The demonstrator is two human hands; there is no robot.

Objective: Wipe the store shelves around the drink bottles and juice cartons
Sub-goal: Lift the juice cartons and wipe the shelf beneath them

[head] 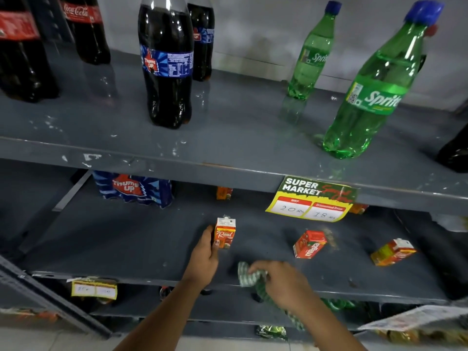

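Note:
My left hand (203,257) grips a small orange Real juice carton (225,233), held upright on the grey middle shelf (126,244). My right hand (283,282) holds a green and white cloth (249,274) pressed on the shelf's front part, just right of the carton. Two red juice cartons (309,243) (392,252) lie tilted further right on the same shelf. The upper shelf (228,138) carries a Thums Up bottle (166,64), Coca-Cola bottles (20,49) and two green Sprite bottles (367,92) (312,54).
A Thums Up multipack (131,188) stands at the back left of the middle shelf. A yellow and green price tag (314,198) hangs from the upper shelf's edge. A dark bottle (455,153) sits at the far right. More goods fill the lower shelf (271,331).

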